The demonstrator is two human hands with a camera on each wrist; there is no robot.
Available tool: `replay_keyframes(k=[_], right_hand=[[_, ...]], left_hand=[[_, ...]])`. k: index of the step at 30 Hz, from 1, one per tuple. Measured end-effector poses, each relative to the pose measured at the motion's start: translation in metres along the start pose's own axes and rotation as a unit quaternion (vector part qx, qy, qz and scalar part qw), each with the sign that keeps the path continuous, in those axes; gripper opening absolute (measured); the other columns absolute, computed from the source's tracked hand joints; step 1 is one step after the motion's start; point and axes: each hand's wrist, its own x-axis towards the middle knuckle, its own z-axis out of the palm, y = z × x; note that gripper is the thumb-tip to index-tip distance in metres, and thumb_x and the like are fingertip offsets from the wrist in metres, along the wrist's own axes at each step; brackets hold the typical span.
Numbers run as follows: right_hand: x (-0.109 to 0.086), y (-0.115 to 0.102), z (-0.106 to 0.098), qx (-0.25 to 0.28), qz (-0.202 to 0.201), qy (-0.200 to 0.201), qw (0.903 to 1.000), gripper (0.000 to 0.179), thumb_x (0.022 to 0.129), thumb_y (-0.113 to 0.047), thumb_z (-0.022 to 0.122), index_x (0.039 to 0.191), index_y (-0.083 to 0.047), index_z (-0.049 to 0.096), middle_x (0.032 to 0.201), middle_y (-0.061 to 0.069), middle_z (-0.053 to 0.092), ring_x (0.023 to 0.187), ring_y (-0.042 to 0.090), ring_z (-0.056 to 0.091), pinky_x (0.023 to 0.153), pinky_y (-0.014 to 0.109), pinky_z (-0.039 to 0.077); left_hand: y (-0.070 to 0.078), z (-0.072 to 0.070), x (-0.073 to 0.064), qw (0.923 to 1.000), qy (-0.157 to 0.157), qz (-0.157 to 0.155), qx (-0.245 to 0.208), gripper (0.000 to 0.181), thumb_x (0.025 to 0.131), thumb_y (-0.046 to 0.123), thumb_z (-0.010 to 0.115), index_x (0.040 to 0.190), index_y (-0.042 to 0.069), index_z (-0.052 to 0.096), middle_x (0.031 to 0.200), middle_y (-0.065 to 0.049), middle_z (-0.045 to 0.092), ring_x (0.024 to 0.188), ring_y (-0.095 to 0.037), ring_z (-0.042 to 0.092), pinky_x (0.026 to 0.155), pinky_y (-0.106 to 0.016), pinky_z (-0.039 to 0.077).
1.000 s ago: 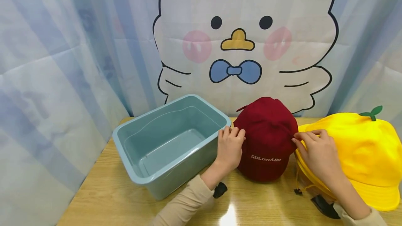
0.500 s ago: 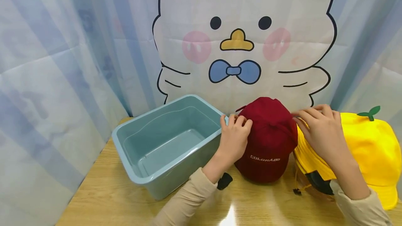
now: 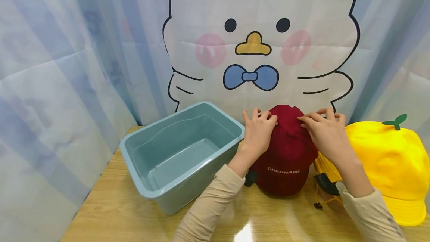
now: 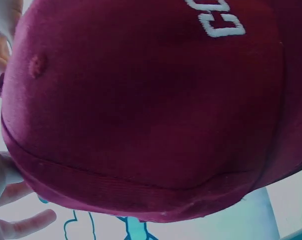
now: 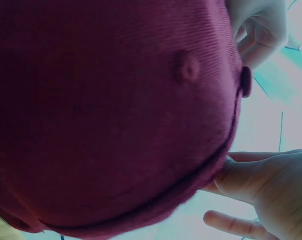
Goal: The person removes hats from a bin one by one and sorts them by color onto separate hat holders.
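Note:
A dark red baseball cap (image 3: 283,152) with white "COLORADO" lettering stands crown up on the wooden table, its brim toward me. My left hand (image 3: 258,133) pinches the cloth at the crown's upper left. On the upper right, my right hand (image 3: 330,135) pinches the crown between thumb and fingers, the other fingers raised. The cap (image 4: 141,110) fills most of the left wrist view, with fingers (image 4: 28,224) at its edge. In the right wrist view, the right thumb (image 5: 235,177) presses against the cloth (image 5: 116,125) near a seam.
A blue-grey plastic bin (image 3: 158,193) stands left of the cap, its inside bare. To the right is a yellow hat (image 3: 386,163) with a green sprout on top and a cord hanging at its side. A printed curtain (image 3: 208,18) hangs behind the table (image 3: 97,212).
Both hands have moved up from the cap's sides toward its top and closer together. The cap has stayed in nearly the same place. The right hand has moved off the front of the yellow hat.

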Motion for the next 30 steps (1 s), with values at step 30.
replay_keyframes(k=[30], right_hand=[[0.021, 0.003, 0.007, -0.016, 0.102, 0.037, 0.9939, 0.011, 0.086, -0.008, 0.051, 0.083, 0.003, 0.054, 0.083, 0.023, 0.055, 0.089, 0.042, 0.040, 0.073, 0.058, 0.027]], left_hand=[[0.001, 0.004, 0.027, 0.9954, 0.069, -0.067, -0.006, 0.017, 0.081, 0.013, 0.061, 0.094, 0.025, 0.060, 0.095, 0.009, 0.058, 0.097, -0.016, 0.047, 0.089, -0.049, 0.031]])
